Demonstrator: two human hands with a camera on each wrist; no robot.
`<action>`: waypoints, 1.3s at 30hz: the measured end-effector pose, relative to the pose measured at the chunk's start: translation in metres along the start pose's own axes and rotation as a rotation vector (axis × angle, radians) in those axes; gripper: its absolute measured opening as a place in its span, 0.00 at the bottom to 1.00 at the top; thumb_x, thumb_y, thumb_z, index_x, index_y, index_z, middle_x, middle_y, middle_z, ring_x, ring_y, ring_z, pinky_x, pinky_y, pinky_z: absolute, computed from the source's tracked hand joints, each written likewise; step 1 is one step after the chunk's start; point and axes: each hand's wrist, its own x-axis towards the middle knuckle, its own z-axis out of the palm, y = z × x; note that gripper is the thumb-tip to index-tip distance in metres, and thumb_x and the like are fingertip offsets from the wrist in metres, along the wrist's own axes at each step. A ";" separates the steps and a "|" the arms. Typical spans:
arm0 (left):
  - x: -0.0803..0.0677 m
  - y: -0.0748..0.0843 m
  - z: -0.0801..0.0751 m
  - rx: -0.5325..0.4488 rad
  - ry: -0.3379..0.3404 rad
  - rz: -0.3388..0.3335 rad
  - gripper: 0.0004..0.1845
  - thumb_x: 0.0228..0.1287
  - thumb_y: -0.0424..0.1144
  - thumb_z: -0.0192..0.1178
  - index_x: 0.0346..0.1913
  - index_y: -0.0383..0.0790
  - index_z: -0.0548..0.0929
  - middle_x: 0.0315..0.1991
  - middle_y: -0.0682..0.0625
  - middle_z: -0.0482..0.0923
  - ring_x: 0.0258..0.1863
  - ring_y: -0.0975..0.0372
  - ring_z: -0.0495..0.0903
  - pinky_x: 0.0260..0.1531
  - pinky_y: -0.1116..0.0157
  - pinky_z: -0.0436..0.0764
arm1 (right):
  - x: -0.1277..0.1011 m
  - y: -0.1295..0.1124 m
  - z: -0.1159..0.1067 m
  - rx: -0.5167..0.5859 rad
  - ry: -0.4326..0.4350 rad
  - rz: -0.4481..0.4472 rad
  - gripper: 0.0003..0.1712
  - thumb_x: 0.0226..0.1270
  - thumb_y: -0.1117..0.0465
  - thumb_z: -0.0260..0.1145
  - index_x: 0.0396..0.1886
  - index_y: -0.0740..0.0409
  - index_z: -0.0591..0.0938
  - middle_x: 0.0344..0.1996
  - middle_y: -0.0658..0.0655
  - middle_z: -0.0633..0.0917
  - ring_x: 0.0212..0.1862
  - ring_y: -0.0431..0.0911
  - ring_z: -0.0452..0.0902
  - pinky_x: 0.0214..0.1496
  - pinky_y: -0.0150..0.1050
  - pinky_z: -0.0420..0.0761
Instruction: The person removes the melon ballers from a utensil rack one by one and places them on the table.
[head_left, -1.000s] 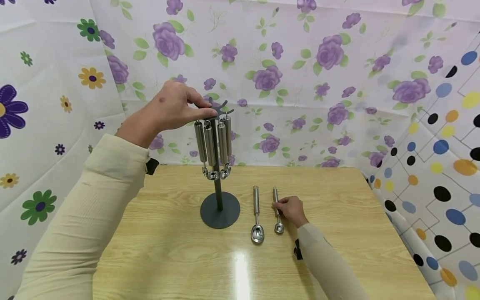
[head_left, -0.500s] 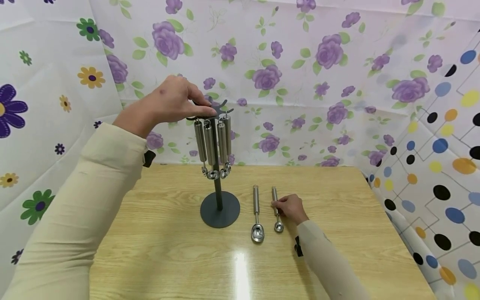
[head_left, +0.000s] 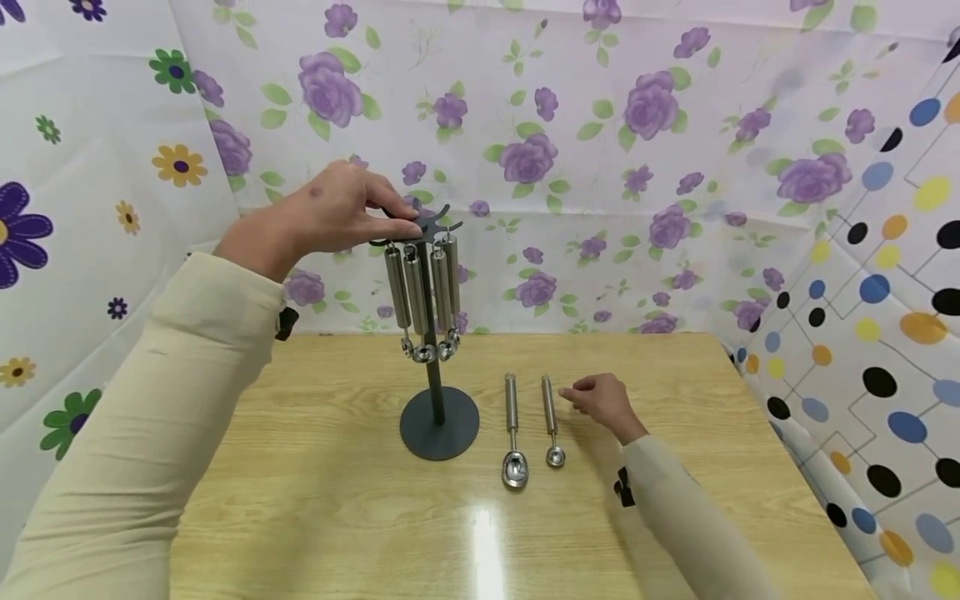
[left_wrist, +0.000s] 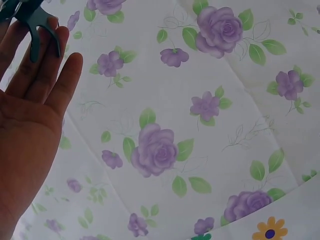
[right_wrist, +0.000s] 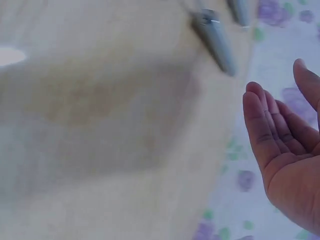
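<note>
Resting on top of the dark stand (head_left: 437,333), the left hand (head_left: 330,212) lay with its fingers (left_wrist: 47,70) straight across the hooked head; the grip was spread flat, touching the head and not curled round it. In the left wrist view the fingertips lay against the dark prongs, with the flowered cloth (left_wrist: 200,125) behind. Below the hand, four steel scoops (head_left: 423,292) hung side by side from the hooks, their small bowls down, close about the upright rod. The round foot of the stand sat on the wooden bench (head_left: 300,500), near its middle.

Just right of the foot, the large scoop (head_left: 513,429) lay flat on the bench, handle pointing away from the person and bowl toward them. Beside it, parallel and a little apart, lay the small scoop (head_left: 551,421), placed the same way.

Right of that small scoop was the right hand (head_left: 603,402), near the handle but clear of it, fingertips pointing toward it. Its grip was loose and empty, the fingers (right_wrist: 272,125) relaxed and only lightly bent in the right wrist view.
</note>
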 end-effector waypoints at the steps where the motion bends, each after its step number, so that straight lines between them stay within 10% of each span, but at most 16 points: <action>1: 0.000 0.000 0.001 -0.004 0.003 -0.002 0.14 0.68 0.41 0.67 0.52 0.38 0.89 0.54 0.41 0.83 0.55 0.48 0.81 0.62 0.47 0.71 | 0.000 -0.004 -0.004 0.003 -0.002 -0.019 0.28 0.69 0.52 0.70 0.54 0.75 0.82 0.41 0.68 0.87 0.43 0.60 0.86 0.43 0.49 0.85; 26: -0.003 0.000 0.011 -0.046 0.105 0.008 0.11 0.67 0.39 0.68 0.47 0.37 0.90 0.42 0.43 0.86 0.38 0.56 0.82 0.30 0.68 0.74 | -0.024 -0.135 -0.047 0.146 -0.056 -0.283 0.24 0.71 0.49 0.67 0.58 0.61 0.83 0.44 0.59 0.88 0.44 0.50 0.85 0.50 0.45 0.83; 39: -0.006 0.001 0.012 -0.057 0.104 -0.045 0.12 0.67 0.41 0.68 0.48 0.39 0.91 0.42 0.45 0.86 0.38 0.56 0.81 0.31 0.68 0.74 | -0.028 -0.172 -0.052 0.181 -0.090 -0.406 0.23 0.71 0.53 0.68 0.59 0.60 0.83 0.51 0.58 0.86 0.50 0.50 0.83 0.54 0.46 0.81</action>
